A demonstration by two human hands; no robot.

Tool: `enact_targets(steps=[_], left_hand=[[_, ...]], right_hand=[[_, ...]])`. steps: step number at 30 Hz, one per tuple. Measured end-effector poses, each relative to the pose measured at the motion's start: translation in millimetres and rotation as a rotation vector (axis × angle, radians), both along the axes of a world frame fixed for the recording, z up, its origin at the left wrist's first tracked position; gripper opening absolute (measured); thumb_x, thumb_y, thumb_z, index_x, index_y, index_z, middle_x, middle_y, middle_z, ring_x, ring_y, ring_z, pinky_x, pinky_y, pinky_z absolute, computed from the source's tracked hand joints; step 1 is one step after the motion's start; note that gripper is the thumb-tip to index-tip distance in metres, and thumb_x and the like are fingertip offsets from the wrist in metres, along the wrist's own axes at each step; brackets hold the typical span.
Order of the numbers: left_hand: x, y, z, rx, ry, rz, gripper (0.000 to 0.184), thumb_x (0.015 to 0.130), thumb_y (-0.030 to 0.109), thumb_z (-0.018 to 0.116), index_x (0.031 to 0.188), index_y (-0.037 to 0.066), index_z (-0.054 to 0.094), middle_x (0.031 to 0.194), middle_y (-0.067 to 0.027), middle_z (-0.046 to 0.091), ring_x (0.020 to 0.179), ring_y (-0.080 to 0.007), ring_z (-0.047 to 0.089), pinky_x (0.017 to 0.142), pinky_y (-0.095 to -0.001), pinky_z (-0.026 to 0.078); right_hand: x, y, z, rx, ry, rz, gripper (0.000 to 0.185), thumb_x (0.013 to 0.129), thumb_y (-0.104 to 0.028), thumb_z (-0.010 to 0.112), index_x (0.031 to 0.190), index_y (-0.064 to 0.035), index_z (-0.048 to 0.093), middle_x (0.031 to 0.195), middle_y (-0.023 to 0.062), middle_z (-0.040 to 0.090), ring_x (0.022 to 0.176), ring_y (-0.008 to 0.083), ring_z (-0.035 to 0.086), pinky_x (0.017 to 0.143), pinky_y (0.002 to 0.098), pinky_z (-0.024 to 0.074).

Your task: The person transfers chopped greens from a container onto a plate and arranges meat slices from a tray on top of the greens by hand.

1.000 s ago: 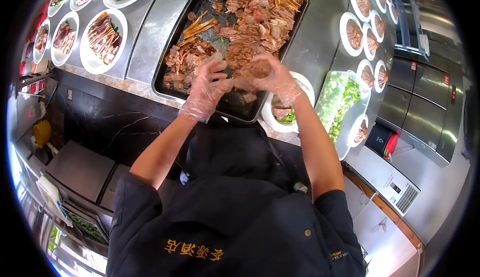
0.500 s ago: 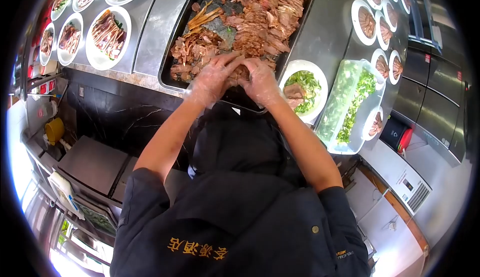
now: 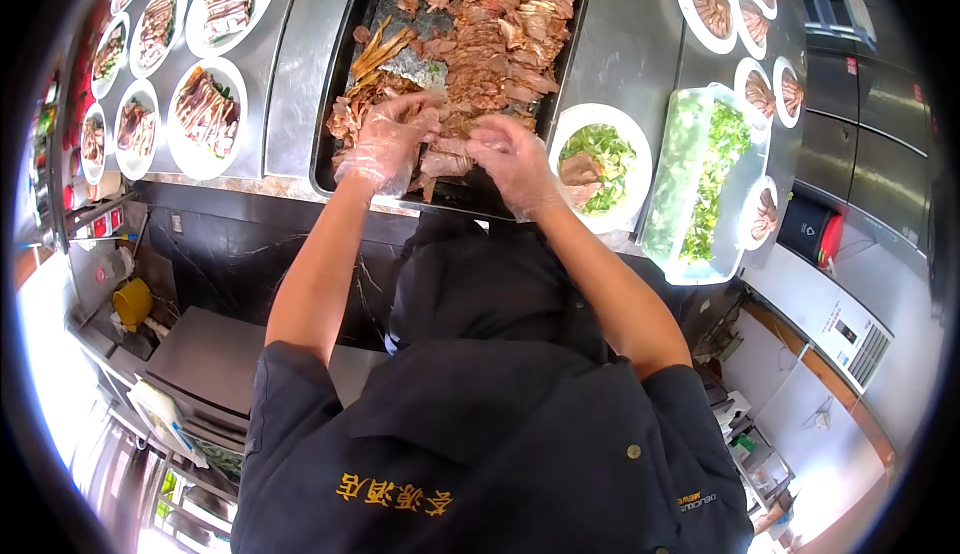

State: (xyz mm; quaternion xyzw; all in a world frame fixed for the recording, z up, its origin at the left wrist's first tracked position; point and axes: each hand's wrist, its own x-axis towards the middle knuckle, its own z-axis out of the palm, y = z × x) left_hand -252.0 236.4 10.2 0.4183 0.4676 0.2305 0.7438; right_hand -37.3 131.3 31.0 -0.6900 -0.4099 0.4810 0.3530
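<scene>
Tray edge (image 3: 320, 149) beneath left hand (image 3: 388, 144), right hand (image 3: 517, 164); meat (image 3: 445, 161) in narrow gap.

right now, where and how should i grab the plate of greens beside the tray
Take the plate by its rim, probably from the near side: that edge lies close to the front edge of the counter, while the tray and tub flank it. The white rim shows around the loose greens and meat, so a level lift seems wise.
</scene>
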Motion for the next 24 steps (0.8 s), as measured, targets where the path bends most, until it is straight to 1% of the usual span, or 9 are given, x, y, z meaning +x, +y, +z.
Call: enact_targets(steps=[3, 7, 12, 15, 17, 18, 21, 23, 24], left_hand=[[5.9, -13.3, 55.9, -0.168, -0.053, -0.048, 0.038, 0.113, 0.020, 0.063, 0.145, 0.000, 0.068, 0.117, -0.0072, 0.078, 0.099, -0.0126, 0.071, 0.086, -0.0280, 0.060], [6.3, -29.0, 57.1, -0.435, -0.451, 0.160, 0.046, 0.114, 0.019, 0.060, 0.156, -0.001, 0.056, 0.136, -0.0119, 0.071, 0.113, -0.0207, 0.072, 0.094, -0.0364, 0.062], [3.6, -30.6, 64.0, -0.271, -0.273, 0.035, 0.033, 0.112, 0.009, 0.062, 0.142, -0.006, 0.062, 0.119, -0.0107, 0.075, 0.099, -0.0152, 0.073, 0.089, -0.0301, 0.060], [9.9, -29.6, 73.5, -0.237, -0.181, 0.105, 0.032, 0.111, 0.005, 0.060, 0.141, -0.006, 0.062, 0.115, -0.0119, 0.076, 0.095, -0.0143, 0.073, 0.086, -0.0294, 0.061], [2.0, -21.0, 53.1, -0.275, -0.242, 0.153, 0.034, 0.109, 0.005, 0.063, 0.142, -0.006, 0.062, 0.115, -0.0144, 0.077, 0.094, -0.0158, 0.073, 0.083, -0.0305, 0.062], [-6.3, -16.2, 26.3, -0.146, -0.124, 0.191, 0.037, 0.109, 0.007, 0.065, 0.144, -0.005, 0.061, 0.115, -0.0155, 0.077, 0.094, -0.0176, 0.074, 0.082, -0.0313, 0.062], [-31.2, -5.8, 9.7, 0.261, 0.337, 0.098, 0.048, 0.104, 0.007, 0.068, 0.150, -0.002, 0.058, 0.129, -0.0206, 0.074, 0.106, -0.0289, 0.074, 0.095, -0.0416, 0.062], [-36.4, -9.3, 12.4, 1.224, 1.139, 0.017, 0.055, 0.098, 0.005, 0.069, 0.152, 0.003, 0.059, 0.142, -0.0235, 0.067, 0.123, -0.0376, 0.068, 0.111, -0.0509, 0.053], [-37.8, -10.9, 17.6, 1.167, 1.022, 0.026, 0.054, 0.094, 0.004, 0.071, 0.147, 0.008, 0.064, 0.152, -0.0235, 0.060, 0.135, -0.0425, 0.060, 0.120, -0.0565, 0.043]], right_hand=[[-19.2, 19.9, 29.3, 0.038, 0.347, -0.116, 0.036, 0.097, -0.013, 0.085, 0.128, 0.0019, 0.075, 0.125, 0.0130, 0.074, 0.108, 0.0174, 0.071, 0.098, 0.0346, 0.0586], [-15.2, 34.0, 34.2, 0.161, 0.131, 0.010, 0.027, 0.095, -0.014, 0.086, 0.116, 0.0007, 0.079, 0.117, 0.0136, 0.076, 0.107, 0.0214, 0.073, 0.096, 0.0362, 0.0589], [-12.1, 29.0, 31.0, 0.211, 0.100, 0.008, 0.022, 0.093, -0.016, 0.084, 0.109, -0.0010, 0.081, 0.114, 0.0163, 0.077, 0.103, 0.0279, 0.076, 0.096, 0.0396, 0.0590], [-5.0, 31.8, 29.9, 0.299, 0.057, 0.128, 0.016, 0.099, -0.010, 0.080, 0.110, 0.0017, 0.078, 0.112, 0.0093, 0.075, 0.101, 0.0177, 0.071, 0.089, 0.0331, 0.0573], [0.7, 35.9, 24.9, 0.317, -0.193, 0.173, 0.018, 0.099, -0.012, 0.079, 0.113, -0.0011, 0.079, 0.112, 0.0130, 0.077, 0.100, 0.0263, 0.074, 0.090, 0.0357, 0.0581], [2.7, 36.6, 14.0, 0.307, -0.288, 0.176, 0.020, 0.096, -0.024, 0.081, 0.108, -0.0073, 0.083, 0.112, 0.0148, 0.078, 0.104, 0.0371, 0.074, 0.092, 0.0469, 0.0593], [-1.1, 33.3, 4.0, 0.336, -0.622, 0.420, 0.021, 0.095, -0.029, 0.081, 0.107, -0.0132, 0.085, 0.111, 0.0139, 0.078, 0.104, 0.0370, 0.073, 0.095, 0.0492, 0.0585], [-7.1, 29.7, 1.2, 0.385, -0.673, 0.487, 0.025, 0.089, -0.026, 0.086, 0.108, -0.0109, 0.083, 0.112, 0.0147, 0.076, 0.108, 0.0378, 0.072, 0.098, 0.0492, 0.0573], [-9.7, 29.8, 0.5, 0.433, -0.726, 0.554, 0.031, 0.084, -0.023, 0.090, 0.110, -0.0086, 0.081, 0.113, 0.0154, 0.074, 0.111, 0.0385, 0.071, 0.102, 0.0492, 0.0561]])
